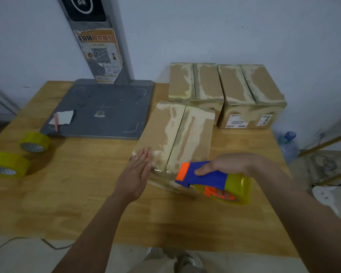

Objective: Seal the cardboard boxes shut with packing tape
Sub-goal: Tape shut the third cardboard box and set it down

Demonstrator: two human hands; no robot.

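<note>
Gripping the dispenser (205, 177) in my right hand (227, 164), I hold it at the near edge of the box (173, 134) on the surface (87, 194); my left hand (137, 172), fingers straight, presses the box's near-left corner.

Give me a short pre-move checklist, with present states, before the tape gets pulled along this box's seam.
1. Left hand steadies the near box, flat against its near-left corner: ok.
2. Right hand has a grip on the tape dispenser: ok.
3. Dispenser's orange front end at the box's near edge, by the seam: ok.
4. Tape stuck down on the near face: cannot tell, blurred.
5. Top flaps closed, meeting along the seam: ok.
6. Spare tape rolls away from the box, at the table's left edge: ok.
</note>
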